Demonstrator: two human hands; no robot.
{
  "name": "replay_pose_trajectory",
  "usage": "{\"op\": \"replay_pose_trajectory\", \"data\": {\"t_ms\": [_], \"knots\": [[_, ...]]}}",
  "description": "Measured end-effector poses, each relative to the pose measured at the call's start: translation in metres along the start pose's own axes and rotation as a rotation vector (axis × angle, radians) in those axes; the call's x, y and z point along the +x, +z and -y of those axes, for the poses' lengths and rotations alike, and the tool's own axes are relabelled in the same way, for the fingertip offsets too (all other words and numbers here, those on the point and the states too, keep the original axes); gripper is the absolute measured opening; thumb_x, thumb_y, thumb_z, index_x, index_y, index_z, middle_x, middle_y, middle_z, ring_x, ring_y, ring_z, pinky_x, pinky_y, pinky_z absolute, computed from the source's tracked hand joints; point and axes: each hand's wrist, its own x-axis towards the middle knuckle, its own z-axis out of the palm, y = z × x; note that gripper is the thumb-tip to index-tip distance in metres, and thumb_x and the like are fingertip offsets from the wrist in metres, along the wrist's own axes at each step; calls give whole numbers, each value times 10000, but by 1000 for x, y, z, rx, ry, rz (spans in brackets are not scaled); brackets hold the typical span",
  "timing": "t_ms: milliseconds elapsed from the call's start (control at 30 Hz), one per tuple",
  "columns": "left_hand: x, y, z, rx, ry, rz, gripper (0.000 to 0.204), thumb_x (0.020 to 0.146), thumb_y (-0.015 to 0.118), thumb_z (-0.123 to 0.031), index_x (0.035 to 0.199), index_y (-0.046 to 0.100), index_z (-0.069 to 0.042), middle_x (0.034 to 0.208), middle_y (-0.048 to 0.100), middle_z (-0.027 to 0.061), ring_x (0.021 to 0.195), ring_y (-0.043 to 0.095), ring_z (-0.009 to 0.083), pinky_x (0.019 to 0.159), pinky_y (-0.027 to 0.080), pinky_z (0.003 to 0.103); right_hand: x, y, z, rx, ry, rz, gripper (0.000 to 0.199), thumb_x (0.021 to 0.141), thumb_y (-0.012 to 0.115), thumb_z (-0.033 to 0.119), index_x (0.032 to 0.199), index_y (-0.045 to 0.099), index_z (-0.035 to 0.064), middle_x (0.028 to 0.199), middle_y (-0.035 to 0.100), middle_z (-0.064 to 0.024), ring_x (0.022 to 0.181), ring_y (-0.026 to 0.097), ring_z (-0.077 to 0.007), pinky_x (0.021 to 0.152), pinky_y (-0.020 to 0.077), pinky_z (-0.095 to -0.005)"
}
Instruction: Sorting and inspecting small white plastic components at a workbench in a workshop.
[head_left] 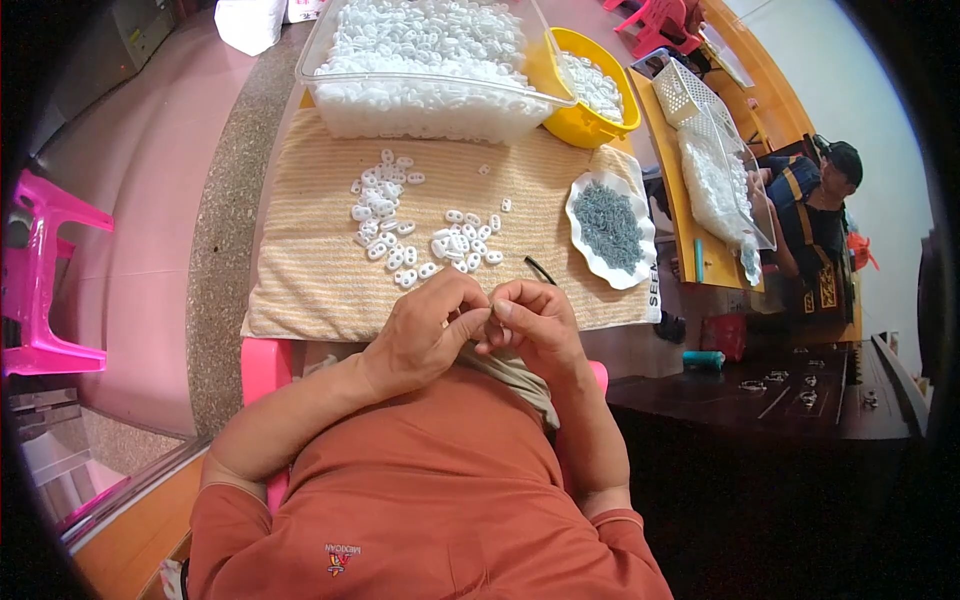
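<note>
Both hands meet just over the near edge of a striped towel (310, 240), fingertips almost touching. My left hand (425, 325) is closed, thumb pressed against the fingers. Opposite it, my right hand (540, 325) pinches with thumb and forefinger. Whatever lies between the fingertips is too small to make out. Beyond the hands are a loose heap of small white two-holed plastic pieces (376, 200) and a smaller cluster of the same white pieces (455, 245). A thin black tool (540, 269) rests by my right hand. Small grey pieces (610, 228) fill a scalloped white dish (576, 205) to the right.
A clear plastic bin (330, 112) heaped with white pieces stands at the back, beside a yellow basin (580, 130) of similar pieces. Pink stools (45, 270) are at left. To the right, another person (810, 200) sits by a table with a bin (715, 170).
</note>
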Motion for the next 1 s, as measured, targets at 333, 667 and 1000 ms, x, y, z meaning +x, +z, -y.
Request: {"op": "replay_pose_trajectory", "data": {"t_ms": [333, 667, 1000], "knots": [[1, -2, 2, 24, -34, 33, 88, 938, 569, -90, 924, 549, -6, 879, 548, 94, 767, 589, 184, 669, 493, 289, 6, -7, -6, -167, -120, -26, 108, 920, 580, 88, 919, 593, -19, 818, 630, -73, 697, 617, -125, 649, 527, -262], [2, -3, 1, -45, -52, 59, 147, 957, 566, -146, 914, 547, -7, 836, 541, 84, 741, 572, 162, 662, 482, 284, 5, -11, -9, -195, -158, 10, 131, 930, 600, 101, 948, 592, -29, 834, 650, -77, 736, 649, -137, 673, 522, -241], [0, 0, 4, -438, -323, 62, 185, 961, 567, -166, 920, 561, 15, 815, 586, 48, 727, 584, 100, 645, 490, 246, 2, -2, -6, -294, -239, 17, 140, 938, 611, 110, 965, 602, -27, 842, 643, -56, 766, 634, -111, 686, 516, -223]]}}
